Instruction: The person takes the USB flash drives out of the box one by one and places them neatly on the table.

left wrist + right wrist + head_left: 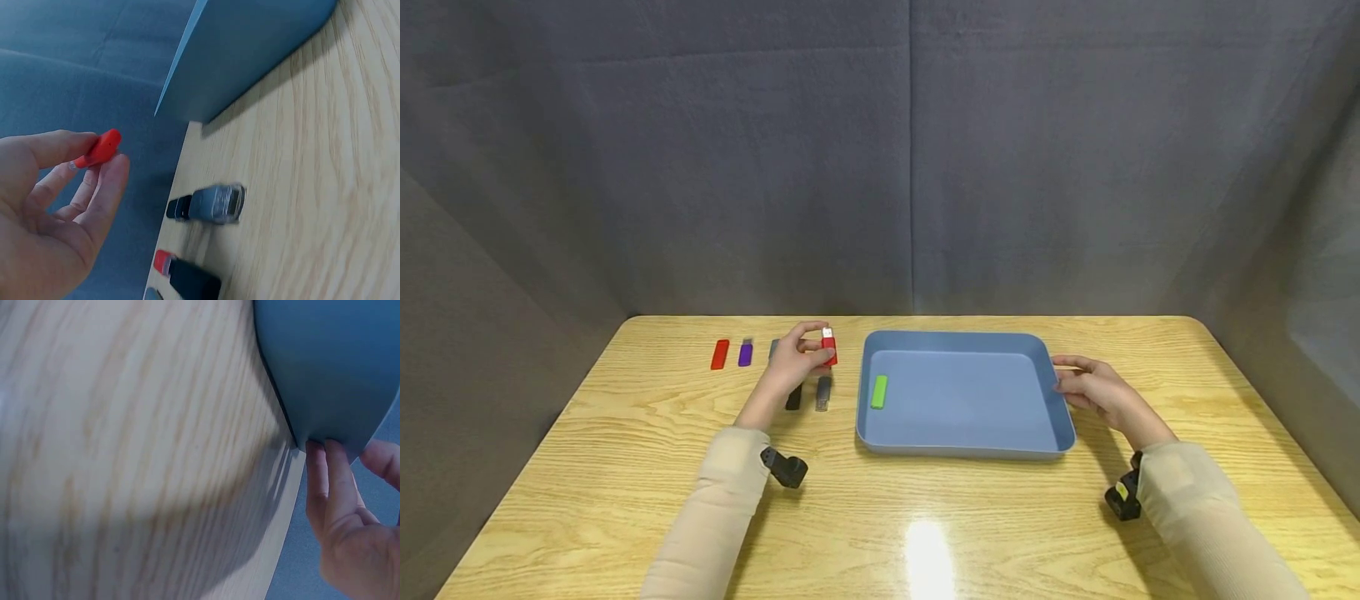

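Observation:
My left hand holds a red USB flash drive between thumb and fingers, its metal plug pointing away from me. In the left wrist view the red drive hangs above the table, left of the tray. At the tray's other end, my right hand has its fairly straight fingers against the outer wall of the blue-grey tray. A green USB drive lies inside the tray near its left wall.
Left of the tray, a grey drive with a clear end and a black drive lie near my left hand. Farther left are a purple drive and a red one. A grey drive is partly hidden. Dark curtains hang behind the table.

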The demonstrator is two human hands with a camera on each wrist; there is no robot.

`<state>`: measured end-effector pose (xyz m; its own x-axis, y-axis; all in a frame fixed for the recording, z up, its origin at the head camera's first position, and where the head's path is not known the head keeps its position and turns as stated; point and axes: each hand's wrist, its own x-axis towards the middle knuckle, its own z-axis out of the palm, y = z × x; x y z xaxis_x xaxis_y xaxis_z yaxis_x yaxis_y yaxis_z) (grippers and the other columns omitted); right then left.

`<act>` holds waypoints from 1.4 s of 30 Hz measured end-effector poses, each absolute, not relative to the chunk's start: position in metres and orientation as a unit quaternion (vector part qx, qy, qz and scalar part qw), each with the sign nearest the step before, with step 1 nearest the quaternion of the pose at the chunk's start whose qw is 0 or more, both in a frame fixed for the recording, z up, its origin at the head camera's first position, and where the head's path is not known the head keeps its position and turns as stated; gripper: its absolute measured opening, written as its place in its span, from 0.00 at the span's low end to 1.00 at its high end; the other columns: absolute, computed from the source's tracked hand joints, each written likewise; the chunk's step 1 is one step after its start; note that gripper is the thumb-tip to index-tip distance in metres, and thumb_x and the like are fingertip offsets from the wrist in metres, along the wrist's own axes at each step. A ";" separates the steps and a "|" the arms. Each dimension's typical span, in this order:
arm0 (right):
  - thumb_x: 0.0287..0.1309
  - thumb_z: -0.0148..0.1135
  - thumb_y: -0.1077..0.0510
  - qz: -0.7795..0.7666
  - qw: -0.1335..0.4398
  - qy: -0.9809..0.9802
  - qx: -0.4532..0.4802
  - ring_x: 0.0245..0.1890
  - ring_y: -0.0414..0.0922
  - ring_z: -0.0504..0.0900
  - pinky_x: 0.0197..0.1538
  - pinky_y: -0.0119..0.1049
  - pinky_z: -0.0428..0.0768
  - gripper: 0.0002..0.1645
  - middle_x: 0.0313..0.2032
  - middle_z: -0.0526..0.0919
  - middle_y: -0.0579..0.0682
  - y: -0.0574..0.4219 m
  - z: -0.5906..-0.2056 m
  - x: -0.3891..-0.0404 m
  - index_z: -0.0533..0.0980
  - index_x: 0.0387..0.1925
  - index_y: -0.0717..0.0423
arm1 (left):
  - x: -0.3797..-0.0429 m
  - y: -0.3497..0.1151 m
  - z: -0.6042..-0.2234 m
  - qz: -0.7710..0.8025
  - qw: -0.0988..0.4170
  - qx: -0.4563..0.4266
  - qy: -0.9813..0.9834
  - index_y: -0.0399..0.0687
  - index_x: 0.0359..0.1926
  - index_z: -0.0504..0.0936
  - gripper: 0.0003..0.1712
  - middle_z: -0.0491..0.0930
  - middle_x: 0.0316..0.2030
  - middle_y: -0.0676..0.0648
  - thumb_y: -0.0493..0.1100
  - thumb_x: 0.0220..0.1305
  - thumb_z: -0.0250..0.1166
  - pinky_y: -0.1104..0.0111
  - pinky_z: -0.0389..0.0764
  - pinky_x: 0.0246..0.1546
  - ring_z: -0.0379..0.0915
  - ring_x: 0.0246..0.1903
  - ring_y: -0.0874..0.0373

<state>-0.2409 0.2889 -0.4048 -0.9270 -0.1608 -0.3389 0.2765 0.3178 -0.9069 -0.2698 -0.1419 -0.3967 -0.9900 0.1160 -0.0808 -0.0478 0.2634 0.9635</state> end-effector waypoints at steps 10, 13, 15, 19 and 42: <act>0.63 0.53 0.65 -0.575 0.189 0.795 0.041 0.37 0.26 0.79 0.43 0.23 0.80 0.40 0.45 0.80 0.42 0.287 -0.403 -0.240 0.47 0.71 0.71 | -0.266 -0.173 -0.399 0.588 0.062 -0.006 0.806 0.39 0.68 0.62 0.29 0.72 0.47 0.41 0.35 0.67 0.57 0.60 0.81 0.53 0.74 0.35 0.68; 0.63 0.53 0.65 -0.574 0.188 0.795 0.042 0.36 0.26 0.79 0.42 0.23 0.80 0.40 0.42 0.80 0.40 0.286 -0.403 -0.241 0.48 0.71 0.71 | -0.264 -0.184 -0.400 0.584 0.064 -0.014 0.809 0.39 0.69 0.61 0.30 0.71 0.51 0.37 0.35 0.67 0.56 0.61 0.81 0.53 0.75 0.35 0.69; 0.63 0.53 0.65 -0.574 0.187 0.796 0.043 0.36 0.26 0.79 0.41 0.23 0.80 0.40 0.39 0.80 0.37 0.286 -0.403 -0.241 0.48 0.71 0.70 | -0.262 -0.190 -0.401 0.578 0.061 -0.019 0.814 0.39 0.69 0.61 0.30 0.70 0.52 0.37 0.35 0.68 0.56 0.60 0.80 0.53 0.75 0.35 0.69; 0.63 0.53 0.64 -0.568 0.183 0.801 0.041 0.34 0.27 0.77 0.39 0.22 0.80 0.40 0.36 0.79 0.35 0.286 -0.402 -0.240 0.49 0.70 0.71 | -0.259 -0.202 -0.402 0.567 0.051 -0.027 0.821 0.39 0.68 0.63 0.30 0.69 0.51 0.37 0.34 0.67 0.57 0.58 0.80 0.53 0.73 0.34 0.70; 0.63 0.54 0.65 -0.574 0.185 0.796 0.041 0.35 0.26 0.78 0.41 0.23 0.80 0.40 0.37 0.79 0.35 0.288 -0.403 -0.241 0.49 0.70 0.72 | -0.251 -0.227 -0.419 0.526 0.064 -0.057 0.846 0.35 0.67 0.64 0.31 0.72 0.50 0.37 0.32 0.64 0.60 0.78 0.80 0.39 0.71 0.43 0.60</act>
<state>-0.2406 0.2878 -0.4032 -0.9282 -0.1465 -0.3421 0.2784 0.3367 -0.8995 -0.2505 -0.2267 -0.4191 -0.9853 -0.0288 -0.1686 -0.1640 0.4401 0.8828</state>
